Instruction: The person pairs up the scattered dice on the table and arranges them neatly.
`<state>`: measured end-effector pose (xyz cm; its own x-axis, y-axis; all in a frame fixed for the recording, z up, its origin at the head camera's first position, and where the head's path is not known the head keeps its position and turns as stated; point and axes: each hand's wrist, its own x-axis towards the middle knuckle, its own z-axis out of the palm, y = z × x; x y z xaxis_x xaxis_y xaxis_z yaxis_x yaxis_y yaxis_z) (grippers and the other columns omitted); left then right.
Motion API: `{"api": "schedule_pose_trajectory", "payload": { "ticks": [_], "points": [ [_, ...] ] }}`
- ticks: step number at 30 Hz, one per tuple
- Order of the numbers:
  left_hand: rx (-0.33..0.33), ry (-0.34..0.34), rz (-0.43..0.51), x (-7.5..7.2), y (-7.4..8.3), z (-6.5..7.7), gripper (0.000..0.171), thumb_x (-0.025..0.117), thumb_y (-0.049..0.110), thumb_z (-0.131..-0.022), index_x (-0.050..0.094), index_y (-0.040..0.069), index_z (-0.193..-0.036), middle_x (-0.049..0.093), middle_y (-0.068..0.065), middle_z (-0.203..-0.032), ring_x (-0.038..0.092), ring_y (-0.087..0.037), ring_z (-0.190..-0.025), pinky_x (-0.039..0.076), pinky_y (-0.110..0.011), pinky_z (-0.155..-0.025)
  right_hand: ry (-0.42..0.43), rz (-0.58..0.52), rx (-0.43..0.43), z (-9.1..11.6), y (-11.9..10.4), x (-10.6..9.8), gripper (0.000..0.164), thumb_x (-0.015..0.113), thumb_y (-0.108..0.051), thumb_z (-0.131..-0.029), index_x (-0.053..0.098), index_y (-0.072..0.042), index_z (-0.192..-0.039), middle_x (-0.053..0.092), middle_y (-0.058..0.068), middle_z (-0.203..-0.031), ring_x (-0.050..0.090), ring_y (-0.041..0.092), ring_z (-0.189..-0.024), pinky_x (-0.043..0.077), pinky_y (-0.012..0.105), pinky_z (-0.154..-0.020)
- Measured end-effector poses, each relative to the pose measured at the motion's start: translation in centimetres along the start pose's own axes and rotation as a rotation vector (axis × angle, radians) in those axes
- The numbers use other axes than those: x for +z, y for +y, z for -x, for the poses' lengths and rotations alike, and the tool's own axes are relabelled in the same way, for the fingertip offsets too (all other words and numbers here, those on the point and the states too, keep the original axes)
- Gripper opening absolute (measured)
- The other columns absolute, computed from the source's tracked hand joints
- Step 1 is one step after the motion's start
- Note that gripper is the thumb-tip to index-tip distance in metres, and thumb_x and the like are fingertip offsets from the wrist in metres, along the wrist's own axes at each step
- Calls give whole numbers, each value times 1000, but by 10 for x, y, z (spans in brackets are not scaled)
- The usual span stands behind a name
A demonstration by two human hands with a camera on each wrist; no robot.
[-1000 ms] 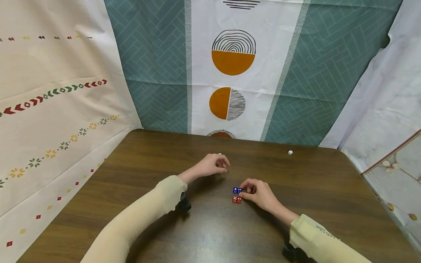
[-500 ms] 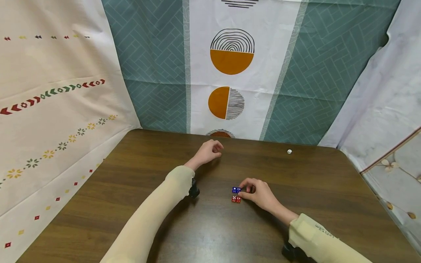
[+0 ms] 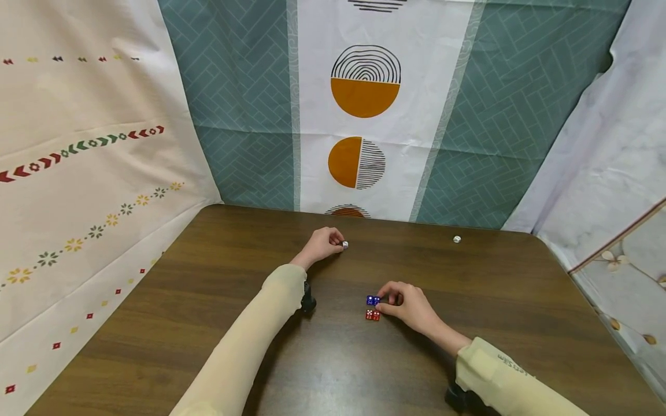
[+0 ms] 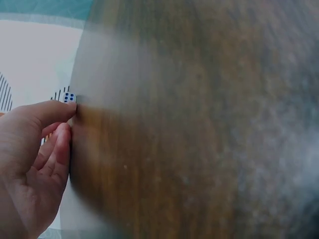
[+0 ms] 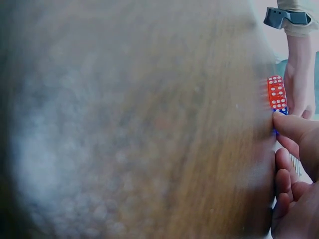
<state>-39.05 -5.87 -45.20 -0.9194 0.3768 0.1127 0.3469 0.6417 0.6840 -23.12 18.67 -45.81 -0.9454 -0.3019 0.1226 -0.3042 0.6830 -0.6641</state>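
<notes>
Near the far side of the brown table, my left hand [image 3: 321,245] pinches a white die [image 3: 345,245] between thumb and fingertips. Blue pips show on that white die [image 4: 69,97] in the left wrist view. My right hand [image 3: 411,306] has its thumb and index finger at the right end of a pair of blue dice [image 3: 370,300], pinching the nearer one. The right thumb partly covers the blue dice [image 5: 282,111] in the right wrist view. A pair of red dice [image 3: 372,315] sits just in front of the blue ones, close to the right thumb.
Another white die [image 3: 457,239] lies near the back right of the wooden table [image 3: 333,358]. Patterned cloths hang behind the table [image 3: 364,110] and along its left and right sides.
My left hand has moved toward the back of the table and slightly left, and its fingers have come together on the white die there. The right hand stays at the blue dice.
</notes>
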Motion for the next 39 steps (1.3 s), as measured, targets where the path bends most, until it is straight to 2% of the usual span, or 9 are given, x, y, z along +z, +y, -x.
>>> {"api": "schedule_pose_trajectory", "payload": {
  "ticks": [11,20,27,32,39],
  "points": [
    [-6,19,-5,2,0,2,11,75,12,-87,72,6,-96,62,-10,-95,56,-18,-85,49,-29,-80,-2,-4,0,0,0,0,16,80,-24,-83,71,-20,-94,55,-4,-75,46,9,-66,37,21,-59],
    [14,20,-34,4,1,3,10,75,13,-87,73,7,-95,61,-9,-93,56,-17,-82,48,-27,-76,-2,-2,-1,0,-1,0,16,80,-24,-83,71,-20,-95,55,-4,-75,46,8,-66,37,21,-59],
    [66,-27,-64,10,9,11,11,74,16,-89,73,10,-97,62,-8,-93,55,-16,-82,47,-28,-75,-2,-2,0,0,-1,-1,16,80,-24,-82,71,-20,-95,55,-4,-75,47,9,-66,37,21,-59],
    [65,-38,-89,15,15,18,11,75,19,-88,74,13,-97,62,-5,-91,53,-15,-80,45,-27,-74,-6,-2,6,-1,-1,-1,16,80,-24,-82,71,-20,-95,55,-3,-75,47,9,-67,37,21,-60],
    [64,-40,-70,19,25,29,10,75,19,-88,73,12,-95,61,-5,-87,51,-13,-76,40,-25,-68,-15,-7,15,0,-2,-1,16,80,-24,-83,71,-20,-95,55,-3,-75,47,10,-67,37,21,-59]
  ]
}}
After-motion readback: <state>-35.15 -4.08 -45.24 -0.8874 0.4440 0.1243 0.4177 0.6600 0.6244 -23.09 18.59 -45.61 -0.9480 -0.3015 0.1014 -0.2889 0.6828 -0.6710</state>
